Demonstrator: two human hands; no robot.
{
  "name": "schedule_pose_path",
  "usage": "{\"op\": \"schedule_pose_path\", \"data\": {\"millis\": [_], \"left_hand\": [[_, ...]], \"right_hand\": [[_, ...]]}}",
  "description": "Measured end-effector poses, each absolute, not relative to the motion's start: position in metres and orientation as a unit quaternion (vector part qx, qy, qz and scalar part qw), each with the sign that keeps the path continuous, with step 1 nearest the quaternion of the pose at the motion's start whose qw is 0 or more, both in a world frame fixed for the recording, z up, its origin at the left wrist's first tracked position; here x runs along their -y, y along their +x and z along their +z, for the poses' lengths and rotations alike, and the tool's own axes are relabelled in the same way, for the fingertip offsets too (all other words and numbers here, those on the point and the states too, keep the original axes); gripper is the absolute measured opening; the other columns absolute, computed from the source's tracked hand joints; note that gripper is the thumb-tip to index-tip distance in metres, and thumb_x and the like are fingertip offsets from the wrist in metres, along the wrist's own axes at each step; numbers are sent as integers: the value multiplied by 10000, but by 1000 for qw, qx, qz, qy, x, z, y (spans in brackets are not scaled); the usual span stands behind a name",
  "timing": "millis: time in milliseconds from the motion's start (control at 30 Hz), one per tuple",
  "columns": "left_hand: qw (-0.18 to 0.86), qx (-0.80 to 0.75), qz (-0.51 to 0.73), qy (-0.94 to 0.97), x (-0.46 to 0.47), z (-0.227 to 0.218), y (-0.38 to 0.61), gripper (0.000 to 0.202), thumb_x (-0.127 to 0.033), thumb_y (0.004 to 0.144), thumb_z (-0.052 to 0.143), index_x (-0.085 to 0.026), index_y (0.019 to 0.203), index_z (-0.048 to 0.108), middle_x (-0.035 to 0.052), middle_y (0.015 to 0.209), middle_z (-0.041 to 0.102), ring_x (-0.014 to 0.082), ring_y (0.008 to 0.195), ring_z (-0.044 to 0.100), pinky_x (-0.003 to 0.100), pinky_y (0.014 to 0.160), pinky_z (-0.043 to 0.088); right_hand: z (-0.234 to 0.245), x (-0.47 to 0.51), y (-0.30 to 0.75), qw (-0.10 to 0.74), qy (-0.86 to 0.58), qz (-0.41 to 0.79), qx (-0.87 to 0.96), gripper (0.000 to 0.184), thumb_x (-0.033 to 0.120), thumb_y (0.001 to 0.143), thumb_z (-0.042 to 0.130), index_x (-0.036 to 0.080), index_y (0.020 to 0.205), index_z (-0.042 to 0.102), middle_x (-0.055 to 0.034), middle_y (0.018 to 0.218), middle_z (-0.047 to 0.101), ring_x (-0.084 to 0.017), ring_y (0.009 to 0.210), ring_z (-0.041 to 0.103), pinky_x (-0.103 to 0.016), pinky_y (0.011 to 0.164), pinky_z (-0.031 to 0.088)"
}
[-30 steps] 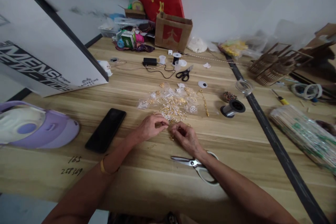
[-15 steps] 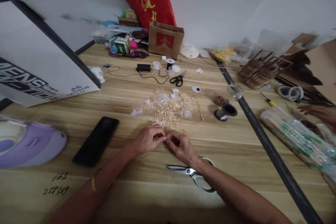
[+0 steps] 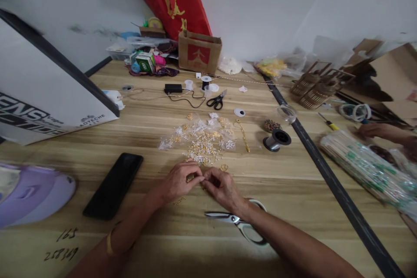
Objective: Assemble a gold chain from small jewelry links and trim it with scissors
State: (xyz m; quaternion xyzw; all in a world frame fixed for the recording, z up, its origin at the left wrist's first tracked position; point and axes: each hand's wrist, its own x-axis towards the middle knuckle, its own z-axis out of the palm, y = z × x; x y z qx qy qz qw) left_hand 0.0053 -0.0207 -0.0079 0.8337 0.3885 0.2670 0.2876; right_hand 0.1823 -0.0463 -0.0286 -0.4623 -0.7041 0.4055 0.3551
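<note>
On my left lies a black smartphone (image 3: 113,186), with a lilac sun visor (image 3: 48,195) further left and a white carton (image 3: 55,82) standing beyond them. Nearer me I see handwritten numbers (image 3: 61,253), 165 and 258369. Across from me, a brown paper bag (image 3: 208,58) stands before a red bag (image 3: 189,8) with gold characters. To my right lie plastic-wrapped sticks (image 3: 358,167) and a yellow-handled tool (image 3: 331,125).

Dim, diffuse light; outer edges stretched; tiny pieces (image 3: 202,151) softly blurred.
</note>
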Motion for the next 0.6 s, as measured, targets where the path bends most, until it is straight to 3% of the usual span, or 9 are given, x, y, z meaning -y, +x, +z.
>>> {"op": "schedule_pose_path", "data": {"millis": [600], "left_hand": [[292, -356, 261, 849, 13, -11, -2, 156, -173, 829, 519, -145, 729, 636, 43, 671, 623, 151, 679, 532, 281, 691, 429]], "right_hand": [[-27, 46, 185, 367, -438, 365, 735, 107, 183, 828, 523, 162, 760, 603, -8, 672, 585, -117, 602, 522, -213, 580, 395]]}}
